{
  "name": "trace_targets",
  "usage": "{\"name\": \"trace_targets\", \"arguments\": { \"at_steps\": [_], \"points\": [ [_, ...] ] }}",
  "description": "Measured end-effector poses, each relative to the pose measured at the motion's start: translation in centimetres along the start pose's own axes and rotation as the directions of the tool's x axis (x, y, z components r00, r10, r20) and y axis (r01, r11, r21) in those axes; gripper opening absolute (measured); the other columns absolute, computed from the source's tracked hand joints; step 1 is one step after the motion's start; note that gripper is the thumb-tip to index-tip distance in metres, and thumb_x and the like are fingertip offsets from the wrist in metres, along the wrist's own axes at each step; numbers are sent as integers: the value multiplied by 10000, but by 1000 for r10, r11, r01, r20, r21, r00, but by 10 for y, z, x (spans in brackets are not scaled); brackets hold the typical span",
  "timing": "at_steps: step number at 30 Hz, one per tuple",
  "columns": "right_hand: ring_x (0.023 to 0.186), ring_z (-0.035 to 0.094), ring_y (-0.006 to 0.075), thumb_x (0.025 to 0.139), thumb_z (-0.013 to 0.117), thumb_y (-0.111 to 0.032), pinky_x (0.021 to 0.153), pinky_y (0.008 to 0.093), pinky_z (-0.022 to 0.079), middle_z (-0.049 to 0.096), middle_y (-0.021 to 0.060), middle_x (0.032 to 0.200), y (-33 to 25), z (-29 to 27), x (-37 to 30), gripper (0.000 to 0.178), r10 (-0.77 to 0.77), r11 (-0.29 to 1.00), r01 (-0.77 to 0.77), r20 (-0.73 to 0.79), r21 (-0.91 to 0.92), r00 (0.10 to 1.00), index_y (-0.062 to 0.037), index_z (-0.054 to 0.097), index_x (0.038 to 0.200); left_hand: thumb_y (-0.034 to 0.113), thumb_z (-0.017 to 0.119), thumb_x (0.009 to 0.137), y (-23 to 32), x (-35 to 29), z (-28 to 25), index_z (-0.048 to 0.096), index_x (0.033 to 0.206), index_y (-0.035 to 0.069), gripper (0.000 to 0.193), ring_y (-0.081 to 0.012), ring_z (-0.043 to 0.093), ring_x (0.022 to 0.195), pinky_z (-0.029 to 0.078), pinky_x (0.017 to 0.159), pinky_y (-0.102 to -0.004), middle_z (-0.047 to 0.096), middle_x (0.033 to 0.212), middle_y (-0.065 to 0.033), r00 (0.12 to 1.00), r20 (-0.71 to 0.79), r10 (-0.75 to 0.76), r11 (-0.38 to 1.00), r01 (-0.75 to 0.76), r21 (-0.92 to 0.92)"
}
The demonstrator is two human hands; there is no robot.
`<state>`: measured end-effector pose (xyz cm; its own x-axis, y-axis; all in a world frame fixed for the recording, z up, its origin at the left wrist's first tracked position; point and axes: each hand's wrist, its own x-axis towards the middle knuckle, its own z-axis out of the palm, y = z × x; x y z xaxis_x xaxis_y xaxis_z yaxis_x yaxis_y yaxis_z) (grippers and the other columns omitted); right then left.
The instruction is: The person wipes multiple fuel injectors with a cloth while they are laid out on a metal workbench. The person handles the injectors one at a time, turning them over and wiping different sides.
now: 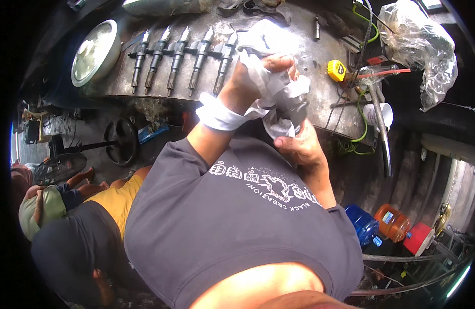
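Note:
A long white cloth [283, 95] runs between my two hands above the bench edge, with one end looped around my left forearm. My left hand [258, 74] is closed on its upper part, and my right hand [302, 147] grips the lower folds. Whether anything lies inside the cloth is hidden. To the left of my hands several fuel injectors [178, 61] lie side by side on the metal workbench [320, 56]. Another bunched white cloth [263, 35] sits beyond my left hand in bright glare.
At the bench's left end stands a white basin [113, 56]. A yellow tape measure [336, 70], a metal bar [384, 136] and a white mug [384, 114] are at the right, below a clear plastic bag [423, 46]. People sit at left; water jugs [362, 224] lie at lower right.

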<state>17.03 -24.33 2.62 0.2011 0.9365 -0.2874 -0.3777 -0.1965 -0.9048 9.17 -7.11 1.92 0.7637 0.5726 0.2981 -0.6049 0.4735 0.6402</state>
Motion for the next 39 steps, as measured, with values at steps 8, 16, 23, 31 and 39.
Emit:
{"name": "trace_targets", "arguments": {
  "at_steps": [8, 16, 23, 31, 39],
  "points": [
    [988, 461, 122, 624, 826, -122, 877, 291, 374, 507, 30, 1044, 12, 0, -10, 672, -138, 990, 137, -59, -12, 989, -41, 421, 1154, 447, 395, 946, 39, 23, -33, 562, 894, 0, 480, -215, 608, 726, 501, 679, -335, 607, 788, -115, 899, 9, 437, 765, -377, 522],
    [930, 513, 119, 644, 831, -104, 837, 289, 428, 536, 38, 1002, 0, -11, -13, 629, -281, 960, 278, -124, -37, 952, -36, 423, 1117, 267, 428, 908, -14, -25, -59, 510, 975, 29, 261, -190, 579, 752, 481, 697, -314, 582, 831, -65, 926, -237, 294, 829, -124, 546],
    [964, 481, 119, 603, 854, -108, 876, 300, 390, 509, 12, 1023, 3, -27, -16, 686, -280, 960, 277, -155, -40, 947, -46, 426, 1135, 406, 465, 894, -25, -32, -25, 417, 1227, 9, 521, -203, 550, 998, 464, 844, -349, 559, 1099, -104, 990, 62, 127, 734, -136, 666],
    [839, 494, 80, 609, 813, -12, 758, 241, 415, 521, 4, 942, 4, -31, -23, 597, -339, 917, 297, -127, -268, 932, -47, 439, 1073, 630, 437, 843, -27, -35, -20, 407, 1287, -11, 780, -254, 606, 957, 516, 832, -375, 568, 1129, -159, 980, -142, 141, 763, -16, 647],
    [869, 575, 81, 672, 526, 152, 736, 205, 470, 576, 49, 941, 4, -43, -34, 422, -385, 882, 297, -195, -367, 902, -14, 430, 1047, 328, 554, 799, 14, -20, -24, 581, 1029, 4, 398, -264, 633, 848, 514, 763, -378, 631, 956, -132, 970, 40, 238, 674, -195, 712]
  ]
}}
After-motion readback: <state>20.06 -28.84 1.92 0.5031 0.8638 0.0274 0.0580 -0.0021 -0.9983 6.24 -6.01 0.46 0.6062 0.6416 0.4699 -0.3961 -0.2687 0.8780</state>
